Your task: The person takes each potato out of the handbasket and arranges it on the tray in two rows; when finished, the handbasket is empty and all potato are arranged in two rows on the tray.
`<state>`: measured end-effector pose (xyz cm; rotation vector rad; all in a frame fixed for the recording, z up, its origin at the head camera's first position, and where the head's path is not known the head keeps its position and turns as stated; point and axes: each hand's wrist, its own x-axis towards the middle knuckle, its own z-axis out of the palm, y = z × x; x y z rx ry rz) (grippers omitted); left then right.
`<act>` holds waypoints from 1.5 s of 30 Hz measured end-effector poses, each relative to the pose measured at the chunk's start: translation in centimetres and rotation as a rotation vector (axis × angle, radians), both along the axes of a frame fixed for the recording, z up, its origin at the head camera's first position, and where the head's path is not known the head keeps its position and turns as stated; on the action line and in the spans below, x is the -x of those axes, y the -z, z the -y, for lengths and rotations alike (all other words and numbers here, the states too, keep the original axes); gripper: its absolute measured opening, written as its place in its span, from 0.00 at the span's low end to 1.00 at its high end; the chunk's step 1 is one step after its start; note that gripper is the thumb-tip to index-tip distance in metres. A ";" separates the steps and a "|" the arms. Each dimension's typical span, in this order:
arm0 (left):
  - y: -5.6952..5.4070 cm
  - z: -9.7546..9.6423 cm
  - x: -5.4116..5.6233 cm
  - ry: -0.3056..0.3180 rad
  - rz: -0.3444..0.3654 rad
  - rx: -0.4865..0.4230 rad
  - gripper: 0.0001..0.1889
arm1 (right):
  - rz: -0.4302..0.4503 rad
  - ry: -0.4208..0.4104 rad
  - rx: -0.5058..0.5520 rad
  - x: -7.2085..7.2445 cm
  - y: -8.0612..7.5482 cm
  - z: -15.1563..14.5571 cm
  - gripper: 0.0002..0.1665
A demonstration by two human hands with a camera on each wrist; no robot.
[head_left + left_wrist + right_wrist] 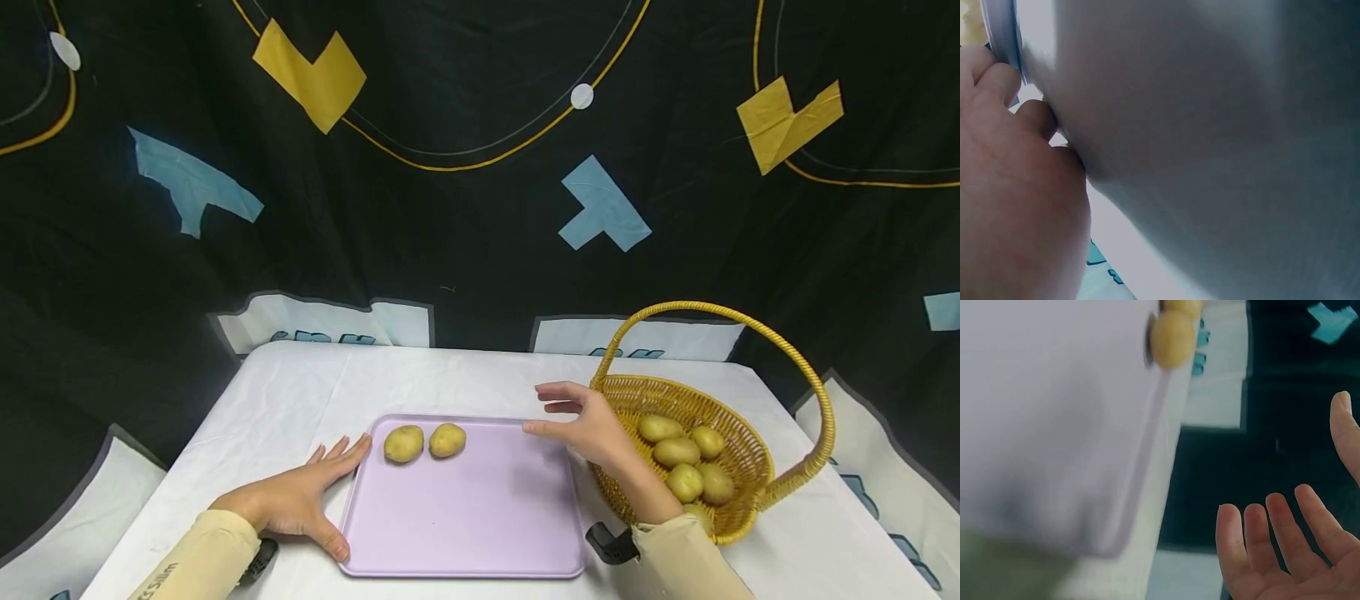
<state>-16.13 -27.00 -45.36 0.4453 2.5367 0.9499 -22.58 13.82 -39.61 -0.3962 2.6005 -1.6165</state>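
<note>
A lilac tray [465, 517] lies on the white table. Two potatoes sit side by side near its far left corner, a left potato [403, 444] and a right potato [447, 440]. Fingers spread, my left hand [296, 498] touches the tray's left edge; the left wrist view shows its curved fingertips against the table and tray side. Above the tray's far right corner hovers my right hand [596, 427], fingers apart and holding nothing, as the right wrist view confirms. Several more potatoes [677, 452] lie inside a wicker basket [738, 421], partly hidden by my right forearm.
The basket stands on the table's right side, its tall arched handle [813, 375] rising above the rim. A black cloth backdrop [480, 242] hangs behind the table's far edge. White tablecloth [315, 392] shows beyond the tray.
</note>
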 end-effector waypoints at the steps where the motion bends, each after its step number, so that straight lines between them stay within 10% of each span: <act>1: 0.0 0.0 0.0 0.001 -0.002 0.000 0.76 | 0.008 0.004 0.001 0.0 -0.2 -0.6 0.35; 23: -0.2 0.2 -0.1 0.001 -0.003 -0.013 0.76 | 0.060 0.045 -0.208 2.7 -3.4 -9.1 0.42; 45: 0.2 0.0 0.1 -0.012 0.001 0.007 0.76 | 0.291 0.148 -0.309 4.3 -0.7 -13.2 0.52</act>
